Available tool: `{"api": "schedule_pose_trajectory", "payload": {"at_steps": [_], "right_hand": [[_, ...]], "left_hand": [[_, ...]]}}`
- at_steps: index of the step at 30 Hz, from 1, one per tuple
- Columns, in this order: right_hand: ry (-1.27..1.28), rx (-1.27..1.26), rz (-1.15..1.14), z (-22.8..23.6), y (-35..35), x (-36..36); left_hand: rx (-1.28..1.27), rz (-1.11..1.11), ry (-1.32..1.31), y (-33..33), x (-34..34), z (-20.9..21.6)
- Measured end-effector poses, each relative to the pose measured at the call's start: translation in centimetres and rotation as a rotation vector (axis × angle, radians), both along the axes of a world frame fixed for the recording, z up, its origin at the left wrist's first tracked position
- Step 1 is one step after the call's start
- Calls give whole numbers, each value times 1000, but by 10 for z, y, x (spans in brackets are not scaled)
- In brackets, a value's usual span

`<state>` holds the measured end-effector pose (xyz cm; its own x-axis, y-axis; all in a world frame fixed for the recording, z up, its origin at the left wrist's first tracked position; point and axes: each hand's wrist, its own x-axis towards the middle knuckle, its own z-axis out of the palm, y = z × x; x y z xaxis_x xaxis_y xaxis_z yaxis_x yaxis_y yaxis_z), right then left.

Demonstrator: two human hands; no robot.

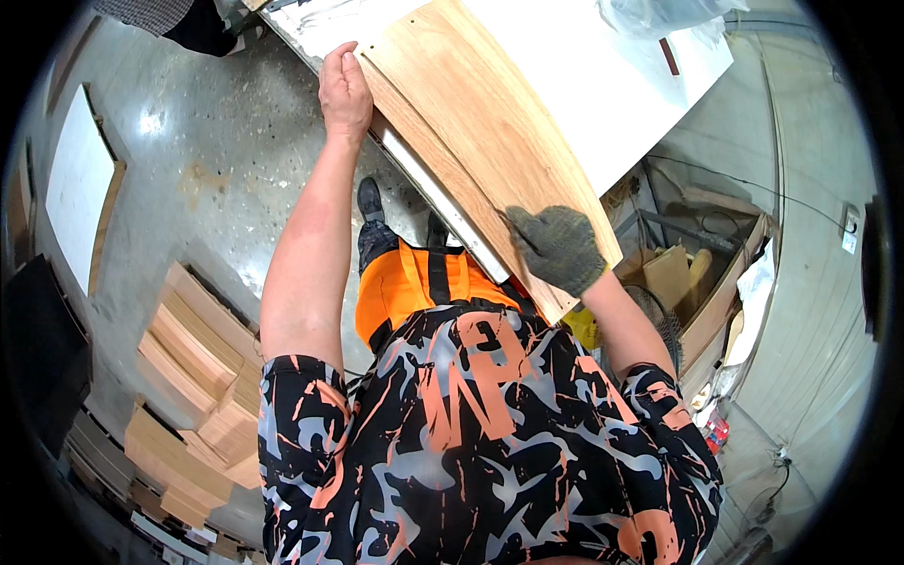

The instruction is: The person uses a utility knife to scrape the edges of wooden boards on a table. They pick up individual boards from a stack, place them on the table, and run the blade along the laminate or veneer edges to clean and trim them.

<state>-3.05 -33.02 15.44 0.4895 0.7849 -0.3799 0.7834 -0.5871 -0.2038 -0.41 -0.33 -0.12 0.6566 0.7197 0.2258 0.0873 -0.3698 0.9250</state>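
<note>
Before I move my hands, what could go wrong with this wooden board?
The near end of the wooden board seems to jut past the white table, so pressing down with your gloved right hand might tip it. Your bare left hand is at the board's far left corner, where a rough edge could scrape or splinter it.

Clear plastic bag point(659, 17) | white-faced panel point(77, 188) | stacked wooden boards point(193, 350), left
</note>
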Motion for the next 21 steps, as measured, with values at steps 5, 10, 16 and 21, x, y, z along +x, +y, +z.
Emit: {"api": "schedule_pose_trajectory", "payload": {"at_steps": [5,10,16,21], "right_hand": [[293,463,-368,7,-45,-11],[47,506,-476,-14,-54,-28],[-57,536,-513,-25,-65,-37],[-35,537,-566,-17,-69,-38]], "left_hand": [[12,4,-21,1,3,3],[169,28,57,1,-1,16],[647,-437,59,-53,-64,53],[559,-723,167,-130,-107,87]]}}
